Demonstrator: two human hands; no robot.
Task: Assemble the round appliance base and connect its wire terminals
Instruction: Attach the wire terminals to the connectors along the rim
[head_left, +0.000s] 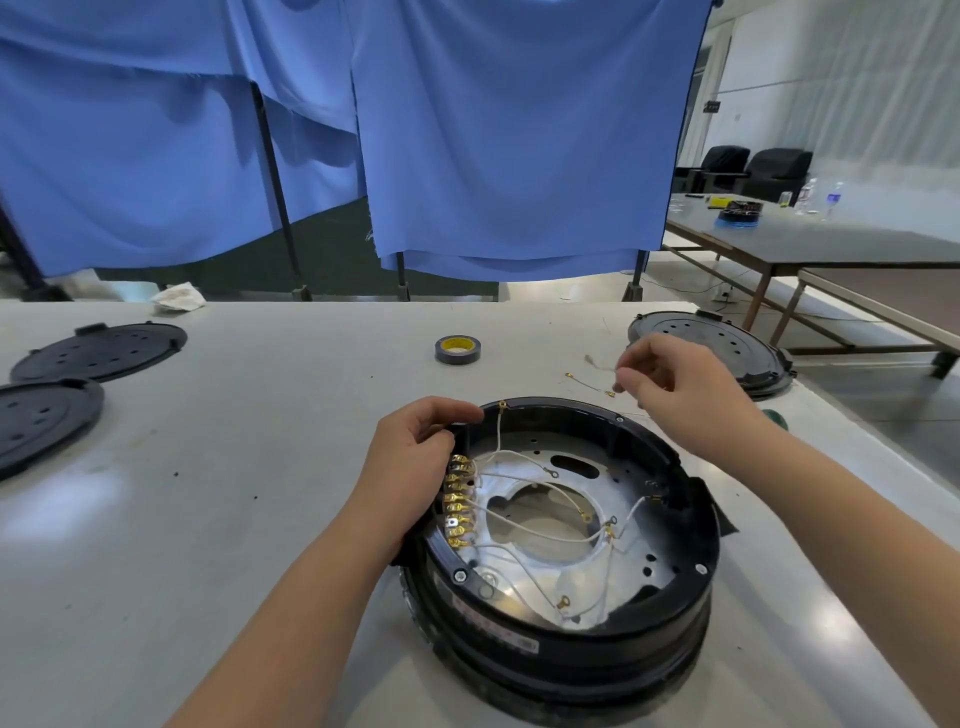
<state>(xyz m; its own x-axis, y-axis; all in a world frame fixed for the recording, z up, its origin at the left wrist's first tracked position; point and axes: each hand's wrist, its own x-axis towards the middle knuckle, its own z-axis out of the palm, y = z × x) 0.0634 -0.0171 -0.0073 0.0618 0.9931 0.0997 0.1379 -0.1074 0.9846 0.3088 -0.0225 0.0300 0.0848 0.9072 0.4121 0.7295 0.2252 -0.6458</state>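
Observation:
A round black appliance base (696, 592) sits open on the white table (218, 519), with a silver metal plate (566, 566) inside. A row of gold terminals (457, 501) lines its left inner wall, and thin white wires (540, 530) with ring ends trail across the plate. My left hand (415, 467) grips the base's left rim beside the terminals. My right hand (670, 384) hovers above the far rim and pinches a thin white wire (605, 366). Another short wire with gold ends (589, 384) lies on the table just behind the base.
A roll of dark tape (457, 349) stands behind the base. Two black round covers (98, 351) (36, 421) lie at the left, another (711, 338) at the back right. A crumpled white cloth (176, 297) is at the far edge. Blue curtains (467, 130) hang behind.

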